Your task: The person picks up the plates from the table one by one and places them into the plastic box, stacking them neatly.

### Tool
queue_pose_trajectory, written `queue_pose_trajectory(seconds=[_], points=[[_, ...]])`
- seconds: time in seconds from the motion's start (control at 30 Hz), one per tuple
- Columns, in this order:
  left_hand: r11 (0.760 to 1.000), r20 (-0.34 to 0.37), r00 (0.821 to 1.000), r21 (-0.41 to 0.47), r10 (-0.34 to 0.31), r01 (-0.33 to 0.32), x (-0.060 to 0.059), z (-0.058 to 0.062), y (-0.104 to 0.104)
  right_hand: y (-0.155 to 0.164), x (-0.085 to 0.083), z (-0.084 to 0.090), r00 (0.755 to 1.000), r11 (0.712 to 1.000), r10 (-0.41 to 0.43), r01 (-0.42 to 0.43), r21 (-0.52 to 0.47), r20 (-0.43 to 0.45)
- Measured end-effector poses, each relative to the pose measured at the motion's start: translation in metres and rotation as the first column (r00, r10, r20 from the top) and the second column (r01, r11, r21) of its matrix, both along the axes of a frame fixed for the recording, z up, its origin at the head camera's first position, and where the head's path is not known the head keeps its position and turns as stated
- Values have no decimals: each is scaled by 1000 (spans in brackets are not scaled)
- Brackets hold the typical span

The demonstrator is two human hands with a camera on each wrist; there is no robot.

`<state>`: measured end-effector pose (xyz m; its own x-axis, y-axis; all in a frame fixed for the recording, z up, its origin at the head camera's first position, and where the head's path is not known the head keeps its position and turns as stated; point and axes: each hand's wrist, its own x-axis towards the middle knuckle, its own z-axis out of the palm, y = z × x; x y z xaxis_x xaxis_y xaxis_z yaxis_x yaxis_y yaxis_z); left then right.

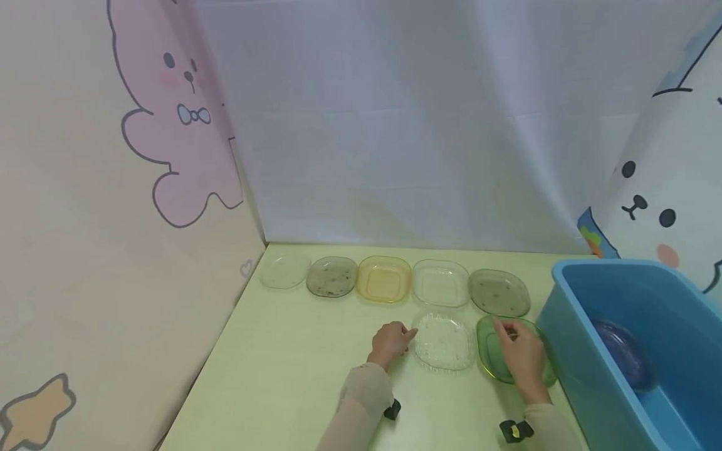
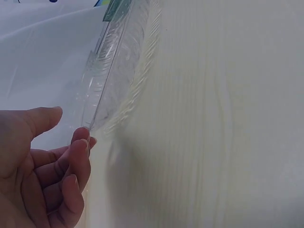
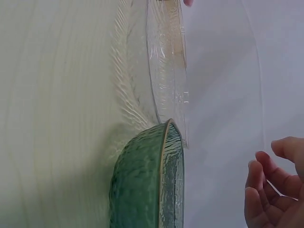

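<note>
Head view: your loosely bent left hand (image 1: 390, 342) and right hand (image 1: 523, 356) gripped nothing; the green plate (image 1: 493, 356), near the table's (image 1: 282, 363) right edge, likely brittle, suited rim grips.

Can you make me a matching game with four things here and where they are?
1. yellow dish
2. green dish
3. purple dish
4. left hand

A. inside the blue bin
B. beside the front clear dish
C. in the back row
D. beneath the right hand

Pairs: 1-C, 2-D, 3-A, 4-B
</note>
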<state>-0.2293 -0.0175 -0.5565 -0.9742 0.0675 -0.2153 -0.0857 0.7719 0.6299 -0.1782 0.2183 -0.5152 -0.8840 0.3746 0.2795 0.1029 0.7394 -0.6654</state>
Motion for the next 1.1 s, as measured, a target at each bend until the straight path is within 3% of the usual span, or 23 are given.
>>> queue_pose_trajectory(seconds=[0.27, 0.47, 0.7, 1.1], points=[[999, 41, 999, -18, 29, -28, 9, 4, 8, 1, 5, -4, 998, 1000, 23, -24, 14, 59], [999, -3, 1000, -37, 13, -13, 12, 2, 9, 1, 8, -7, 996, 1000, 4, -3, -4, 95], [998, -39, 998, 39, 49, -47, 12, -7, 8, 1, 10, -7, 994, 1000, 20, -18, -14, 105], [993, -35, 995, 79, 89, -86, 11, -14, 8, 2, 10, -10, 996, 999, -2, 5, -34, 86]])
